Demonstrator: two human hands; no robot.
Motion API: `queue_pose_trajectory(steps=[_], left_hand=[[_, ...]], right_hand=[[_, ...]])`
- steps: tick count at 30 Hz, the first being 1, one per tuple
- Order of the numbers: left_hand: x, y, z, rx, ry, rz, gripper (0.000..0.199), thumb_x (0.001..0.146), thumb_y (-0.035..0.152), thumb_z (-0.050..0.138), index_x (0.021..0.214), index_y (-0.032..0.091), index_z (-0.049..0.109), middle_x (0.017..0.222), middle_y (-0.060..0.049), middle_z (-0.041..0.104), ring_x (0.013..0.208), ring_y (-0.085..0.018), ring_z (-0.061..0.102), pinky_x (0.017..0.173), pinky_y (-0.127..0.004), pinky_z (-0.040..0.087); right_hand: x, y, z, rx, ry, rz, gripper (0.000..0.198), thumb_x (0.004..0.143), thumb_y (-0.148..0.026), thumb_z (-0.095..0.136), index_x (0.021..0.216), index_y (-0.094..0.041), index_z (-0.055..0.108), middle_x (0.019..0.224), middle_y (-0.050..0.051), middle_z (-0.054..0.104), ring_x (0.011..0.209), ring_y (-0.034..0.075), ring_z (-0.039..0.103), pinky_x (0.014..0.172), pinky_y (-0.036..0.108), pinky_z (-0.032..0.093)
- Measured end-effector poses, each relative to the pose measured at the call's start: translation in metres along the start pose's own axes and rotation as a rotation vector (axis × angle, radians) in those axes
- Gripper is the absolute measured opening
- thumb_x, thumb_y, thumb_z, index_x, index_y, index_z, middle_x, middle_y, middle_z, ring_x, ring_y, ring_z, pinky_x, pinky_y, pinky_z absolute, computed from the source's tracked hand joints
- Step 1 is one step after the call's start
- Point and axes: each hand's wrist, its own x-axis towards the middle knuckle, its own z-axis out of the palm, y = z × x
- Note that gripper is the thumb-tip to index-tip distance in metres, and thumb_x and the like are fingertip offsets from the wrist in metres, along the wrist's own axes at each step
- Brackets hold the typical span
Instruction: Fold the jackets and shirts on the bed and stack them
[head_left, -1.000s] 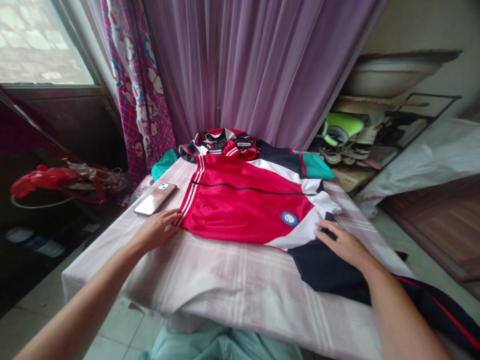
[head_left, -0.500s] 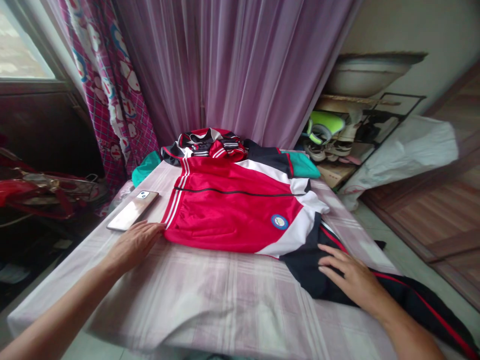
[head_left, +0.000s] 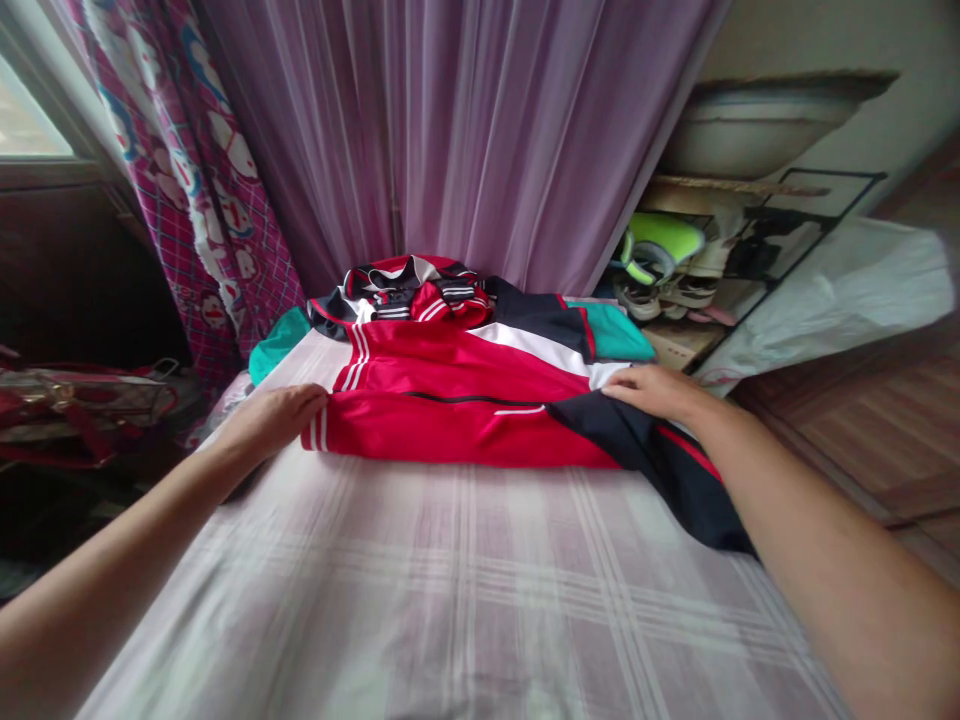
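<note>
A red, white and black zip jacket (head_left: 450, 430) lies across the table, its near side folded over up to the black zip. My left hand (head_left: 296, 408) is closed on the striped hem at the left end of the fold. At the other end my right hand (head_left: 649, 388) pinches the black shoulder part of the folded side. The black sleeve (head_left: 697, 500) with a red stripe hangs toward me under my right forearm. The round badge is hidden beneath the fold, and my left arm covers most of the phone.
Behind the jacket lies a heap of red, black and white clothes (head_left: 420, 290). Teal cloth (head_left: 619, 332) shows at the table's back corners. A checked cloth (head_left: 450, 600) covers the table. A rack with shoes (head_left: 686, 292) and a white plastic bag (head_left: 832, 310) stand at the right.
Both hands have taken hold of the jacket's near side and folded it away from me over the front. The badge is now covered, and the sleeve has been drawn inward.
</note>
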Motion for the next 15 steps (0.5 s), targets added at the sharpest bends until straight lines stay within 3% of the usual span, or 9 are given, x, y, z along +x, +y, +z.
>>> queue_pose_trajectory(steps=[3, 5, 9, 11, 13, 15], left_hand=[[0.022, 0.006, 0.016, -0.119, 0.016, -0.248, 0.048, 0.089, 0.05, 0.039, 0.118, 0.022, 0.066, 0.095, -0.009, 0.075, 0.082, -0.025, 0.07, 0.069, -0.033, 0.053], [0.02, 0.006, 0.03, -0.229, 0.045, -0.347, 0.054, 0.088, 0.054, 0.041, 0.126, 0.022, 0.061, 0.101, -0.01, 0.075, 0.082, -0.025, 0.071, 0.064, -0.032, 0.053], [-0.007, -0.003, 0.053, -0.404, 0.142, -0.35, 0.064, 0.081, 0.063, 0.05, 0.131, 0.024, 0.058, 0.108, -0.011, 0.074, 0.09, -0.027, 0.072, 0.069, -0.034, 0.056], [-0.019, -0.006, 0.061, -0.534, 0.176, -0.346, 0.069, 0.079, 0.065, 0.052, 0.135, 0.024, 0.054, 0.111, -0.011, 0.073, 0.092, -0.026, 0.072, 0.071, -0.035, 0.057], [-0.028, -0.003, 0.066, -0.649, 0.196, -0.351, 0.073, 0.078, 0.065, 0.054, 0.139, 0.023, 0.05, 0.112, -0.011, 0.073, 0.092, -0.025, 0.072, 0.074, -0.035, 0.058], [-0.031, 0.002, 0.07, -0.686, 0.233, -0.366, 0.074, 0.079, 0.064, 0.054, 0.14, 0.022, 0.049, 0.11, -0.01, 0.073, 0.093, -0.025, 0.072, 0.079, -0.035, 0.057]], right_hand=[[0.029, -0.01, 0.005, 0.025, 0.082, 0.155, 0.039, 0.092, -0.039, 0.047, 0.118, -0.018, 0.068, 0.126, 0.012, 0.069, 0.109, 0.027, 0.062, 0.093, 0.037, 0.047], [0.02, -0.014, 0.014, 0.014, 0.157, 0.216, 0.047, 0.095, -0.041, 0.042, 0.129, -0.015, 0.062, 0.133, 0.015, 0.063, 0.116, 0.029, 0.059, 0.096, 0.039, 0.046], [-0.049, -0.013, 0.037, -0.136, 0.314, 0.29, 0.062, 0.089, -0.06, 0.047, 0.133, -0.019, 0.059, 0.131, 0.017, 0.062, 0.117, 0.035, 0.058, 0.095, 0.045, 0.046], [-0.089, -0.007, 0.053, -0.205, 0.287, 0.359, 0.07, 0.081, -0.066, 0.054, 0.133, -0.019, 0.059, 0.128, 0.018, 0.064, 0.112, 0.038, 0.06, 0.09, 0.048, 0.049], [-0.12, 0.003, 0.07, -0.232, 0.21, 0.375, 0.062, 0.078, -0.06, 0.059, 0.125, -0.02, 0.065, 0.119, 0.017, 0.068, 0.105, 0.038, 0.064, 0.085, 0.048, 0.051], [-0.138, 0.017, 0.081, -0.215, 0.157, 0.351, 0.041, 0.08, -0.05, 0.057, 0.108, -0.024, 0.072, 0.109, 0.013, 0.072, 0.099, 0.035, 0.067, 0.081, 0.046, 0.052]])
